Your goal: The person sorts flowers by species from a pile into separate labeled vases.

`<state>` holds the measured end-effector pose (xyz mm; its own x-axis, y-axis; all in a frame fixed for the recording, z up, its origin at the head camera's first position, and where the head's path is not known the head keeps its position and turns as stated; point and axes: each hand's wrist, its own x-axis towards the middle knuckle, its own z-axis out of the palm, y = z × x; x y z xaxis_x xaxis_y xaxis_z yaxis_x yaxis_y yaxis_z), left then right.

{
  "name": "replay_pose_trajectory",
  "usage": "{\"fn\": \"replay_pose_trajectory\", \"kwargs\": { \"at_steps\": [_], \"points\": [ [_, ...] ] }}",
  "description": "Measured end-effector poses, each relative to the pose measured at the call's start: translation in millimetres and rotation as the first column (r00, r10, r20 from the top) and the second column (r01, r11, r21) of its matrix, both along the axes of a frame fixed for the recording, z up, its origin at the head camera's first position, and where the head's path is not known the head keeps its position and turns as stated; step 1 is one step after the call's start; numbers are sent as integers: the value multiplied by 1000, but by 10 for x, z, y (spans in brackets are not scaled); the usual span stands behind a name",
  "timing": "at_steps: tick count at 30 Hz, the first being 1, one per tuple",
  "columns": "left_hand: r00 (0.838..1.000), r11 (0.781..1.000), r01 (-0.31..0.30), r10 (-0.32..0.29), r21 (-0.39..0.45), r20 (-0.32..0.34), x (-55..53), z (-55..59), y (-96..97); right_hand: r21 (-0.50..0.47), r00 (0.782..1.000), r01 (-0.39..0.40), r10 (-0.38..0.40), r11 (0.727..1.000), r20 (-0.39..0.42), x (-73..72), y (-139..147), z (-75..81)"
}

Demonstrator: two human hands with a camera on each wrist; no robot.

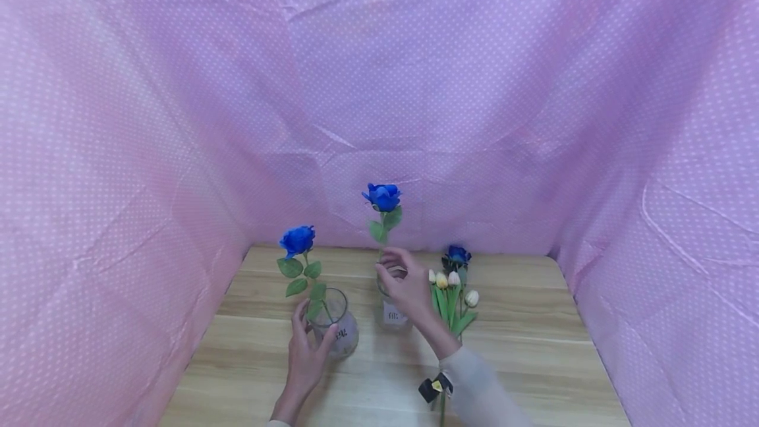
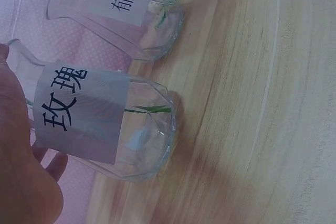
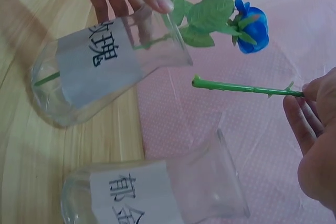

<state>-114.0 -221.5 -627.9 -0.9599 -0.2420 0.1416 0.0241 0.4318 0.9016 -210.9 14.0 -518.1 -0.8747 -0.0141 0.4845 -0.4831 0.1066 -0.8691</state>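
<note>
Pinching stem (image 3: 247, 88), right fingers (image 3: 300, 127), clear of vase rims (image 3: 234, 174)

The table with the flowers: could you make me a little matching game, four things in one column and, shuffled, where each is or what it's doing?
1. Left hand
2. Right hand
3. Pale tulips
4. Pink dotted cloth

A. Lying on the wooden table
B. Pinching a green rose stem
C. Hanging behind the table
D. Holding a labelled glass vase

Pairs: 1-D, 2-B, 3-A, 4-C
</note>
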Motion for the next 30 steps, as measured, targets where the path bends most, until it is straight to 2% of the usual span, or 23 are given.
{"fn": "replay_pose_trajectory", "kwargs": {
  "at_steps": [7,14,20,30],
  "points": [
    [1000,1000,-7,7,-2,9,-1,-14,-3,5,999,-28,28,1000,-28,-12,-166,80],
    [1000,1000,-13,13,5,9,-9,-32,-4,26,998,-22,24,999,-63,-38,-309,145],
    [1000,1000,-14,14,8,-8,-9,-34,5,-18,996,-56,54,998,-71,-85,-408,161],
    [1000,1000,-11,11,3,-28,-7,-46,7,-68,991,-47,38,997,-125,-123,-616,195]
  ]
}}
